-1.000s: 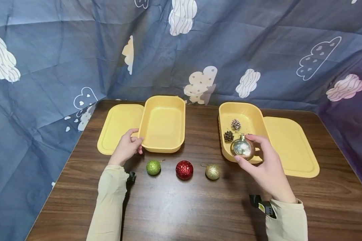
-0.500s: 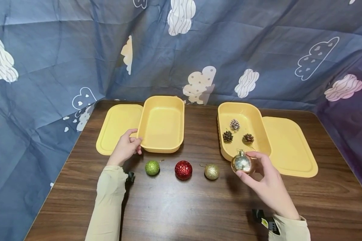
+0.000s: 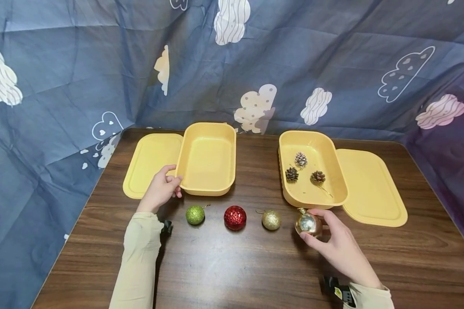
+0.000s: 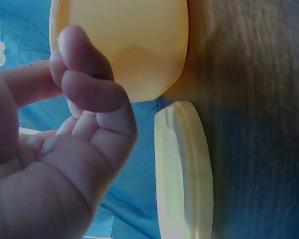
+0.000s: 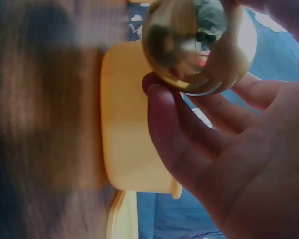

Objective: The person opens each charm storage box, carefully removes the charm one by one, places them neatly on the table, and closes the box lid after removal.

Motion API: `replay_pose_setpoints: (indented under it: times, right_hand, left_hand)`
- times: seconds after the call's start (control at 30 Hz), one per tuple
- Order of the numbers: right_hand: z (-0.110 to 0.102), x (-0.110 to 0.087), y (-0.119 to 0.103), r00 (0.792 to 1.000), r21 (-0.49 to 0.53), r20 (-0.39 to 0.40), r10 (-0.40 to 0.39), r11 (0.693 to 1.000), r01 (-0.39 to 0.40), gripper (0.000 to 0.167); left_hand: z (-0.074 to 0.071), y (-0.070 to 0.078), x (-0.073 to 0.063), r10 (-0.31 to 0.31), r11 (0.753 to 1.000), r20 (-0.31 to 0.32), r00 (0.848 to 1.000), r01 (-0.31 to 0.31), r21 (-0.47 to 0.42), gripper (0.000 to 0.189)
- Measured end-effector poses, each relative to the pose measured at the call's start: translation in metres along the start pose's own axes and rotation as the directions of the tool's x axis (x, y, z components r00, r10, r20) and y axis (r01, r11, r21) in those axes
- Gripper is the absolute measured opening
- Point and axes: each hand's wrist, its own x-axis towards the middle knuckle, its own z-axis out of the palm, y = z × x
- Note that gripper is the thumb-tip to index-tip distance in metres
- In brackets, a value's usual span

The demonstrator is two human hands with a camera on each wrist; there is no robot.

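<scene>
In the head view my right hand [image 3: 342, 244] holds a shiny gold Christmas ball [image 3: 308, 224] between thumb and fingers, in front of the right yellow box [image 3: 334, 195]. The right wrist view shows the ball [image 5: 189, 55] close up, with fingers around it. Three pine cones lie in that box, one of them brownish [image 3: 318, 177]. My left hand [image 3: 160, 189] pinches the near-left rim of the left yellow box [image 3: 209, 192], which has nothing in it. Between the hands stand a green glitter ball [image 3: 195, 215], a red ball [image 3: 235, 218] and a gold glitter ball [image 3: 271, 220] in a row.
A yellow lid [image 3: 151, 163] lies flat left of the left box, and another lid [image 3: 373, 189] lies right of the right box. A blue cloud-print cloth [image 3: 201, 68] hangs behind the dark wooden table [image 3: 232, 274].
My right hand has drawn the shiny gold ball from over the right box toward me and lowered it near the table. The left hand stays at its box.
</scene>
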Motion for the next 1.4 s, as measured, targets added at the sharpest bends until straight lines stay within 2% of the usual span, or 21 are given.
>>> replay_pose_setpoints:
  times: [0.27, 0.47, 0.77, 1.07, 1.4]
  right_hand:
    - [0.004, -0.004, 0.009, 0.999, -0.122, -0.014, 0.028, 0.992, -0.030, 0.051]
    - [0.006, -0.004, 0.014, 1.000, -0.124, -0.002, 0.023, 0.992, -0.023, 0.056]
    - [0.007, -0.002, 0.016, 0.991, -0.146, 0.039, 0.130, 0.982, -0.123, 0.057]
    - [0.011, -0.002, 0.019, 0.997, -0.126, 0.023, 0.069, 0.990, -0.066, 0.056]
    - [0.009, -0.001, 0.019, 0.998, -0.133, 0.036, 0.061, 0.990, -0.055, 0.058]
  left_hand:
    - [0.001, 0.000, 0.000, 0.004, 1.000, 0.002, 1.000, -0.004, 0.000, 0.054]
    - [0.000, -0.001, 0.000, 0.005, 1.000, 0.000, 1.000, -0.005, 0.000, 0.053]
    - [-0.001, -0.001, -0.001, 0.003, 1.000, -0.002, 1.000, -0.003, 0.001, 0.054]
    - [-0.001, 0.000, -0.001, 0.005, 1.000, -0.001, 1.000, -0.005, 0.010, 0.055]
    - [0.000, 0.001, 0.001, 0.011, 1.000, -0.001, 1.000, -0.011, -0.002, 0.056]
